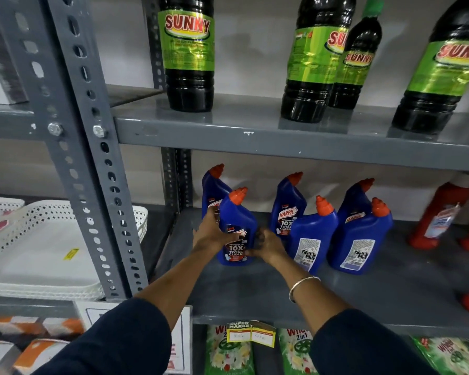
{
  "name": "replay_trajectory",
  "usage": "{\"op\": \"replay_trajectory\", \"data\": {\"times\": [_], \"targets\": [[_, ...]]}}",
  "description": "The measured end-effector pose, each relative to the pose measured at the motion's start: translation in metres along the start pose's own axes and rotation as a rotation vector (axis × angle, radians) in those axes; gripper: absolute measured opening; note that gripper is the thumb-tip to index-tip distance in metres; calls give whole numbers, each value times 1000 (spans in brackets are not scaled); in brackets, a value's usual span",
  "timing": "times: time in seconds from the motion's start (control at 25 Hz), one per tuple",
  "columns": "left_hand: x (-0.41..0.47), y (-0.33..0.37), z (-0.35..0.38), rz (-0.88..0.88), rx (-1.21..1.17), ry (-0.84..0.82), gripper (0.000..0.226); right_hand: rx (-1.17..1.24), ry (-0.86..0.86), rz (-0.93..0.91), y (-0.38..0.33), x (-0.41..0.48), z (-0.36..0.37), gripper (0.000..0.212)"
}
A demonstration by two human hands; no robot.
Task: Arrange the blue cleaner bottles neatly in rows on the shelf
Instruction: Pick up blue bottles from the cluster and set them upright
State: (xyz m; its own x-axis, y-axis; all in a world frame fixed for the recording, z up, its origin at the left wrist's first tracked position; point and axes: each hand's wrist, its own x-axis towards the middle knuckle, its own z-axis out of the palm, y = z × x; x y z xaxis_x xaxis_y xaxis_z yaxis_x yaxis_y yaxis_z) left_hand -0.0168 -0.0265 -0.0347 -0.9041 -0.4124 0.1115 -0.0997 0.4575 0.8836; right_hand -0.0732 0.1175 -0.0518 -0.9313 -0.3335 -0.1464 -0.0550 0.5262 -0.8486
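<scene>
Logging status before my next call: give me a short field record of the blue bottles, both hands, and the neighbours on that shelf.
blue bottles: six, all upright on the middle shelf
held bottle: front left blue bottle, label facing out
left hand: gripping its left side
right hand: gripping its right side
other front bottles: two, back labels facing out
back row: three, front labels facing out
neighbours: red bottles to the right

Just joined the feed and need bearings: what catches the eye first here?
Both hands, left hand and right hand, clasp a blue bottle at the front left of the middle shelf. Five more blue bottles stand behind and to its right, two showing back labels. Dark Sunny bottles line the shelf above.
</scene>
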Motion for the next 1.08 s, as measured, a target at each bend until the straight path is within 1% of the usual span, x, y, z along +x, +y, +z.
{"op": "replay_trajectory", "data": {"times": [0.08, 0.16, 0.2, 0.28, 0.32, 0.36, 0.4, 0.44, 0.52, 0.6, 0.64, 0.72, 0.8, 0.88, 0.96, 1.08], "targets": [[2, 5, -1, 72, 5, 96, 90, -22, -23, 29, 4, -2, -8, 70], [3, 19, 0, 199, 32, 181, 95, -116, -30, 23, 8, -7, -19, 67], [3, 25, 3, 282, 60, 217, 94, -169, -33, 50, 8, -11, -25, 59], [-1, 43, 15, 499, 180, 259, 91, -306, -16, 125, 13, -19, -41, 26], [-5, 53, 24, 604, 246, 276, 87, -384, -19, 165, 16, -25, -51, 17], [-8, 61, 35, 687, 282, 292, 83, -426, -25, 225, 19, -31, -61, 20], [-13, 69, 45, 732, 293, 279, 78, -439, -19, 285, 23, -36, -69, 23], [-15, 76, 55, 756, 266, 223, 73, -422, 8, 341, 29, -42, -77, 30], [-14, 85, 76, 704, 156, 9, 63, -406, 105, 385, 45, -50, -93, 50], [-6, 91, 94, 525, 93, -233, 62, -346, 196, 285, 62, -47, -105, 67], [0, 92, 101, 425, 96, -333, 65, -285, 218, 222, 68, -44, -108, 71], [11, 94, 112, 296, 152, -456, 69, -171, 226, 133, 72, -37, -110, 68], [20, 98, 119, 260, 240, -488, 67, -108, 223, 99, 73, -29, -113, 63], [23, 105, 122, 241, 279, -466, 67, -123, 180, 61, 76, -21, -121, 62], [21, 113, 126, 214, 254, -424, 63, -142, 120, 20, 80, -13, -136, 58], [12, 121, 124, 153, 167, -307, 44, -118, 26, -84, 81, -1, -149, 47]]}}
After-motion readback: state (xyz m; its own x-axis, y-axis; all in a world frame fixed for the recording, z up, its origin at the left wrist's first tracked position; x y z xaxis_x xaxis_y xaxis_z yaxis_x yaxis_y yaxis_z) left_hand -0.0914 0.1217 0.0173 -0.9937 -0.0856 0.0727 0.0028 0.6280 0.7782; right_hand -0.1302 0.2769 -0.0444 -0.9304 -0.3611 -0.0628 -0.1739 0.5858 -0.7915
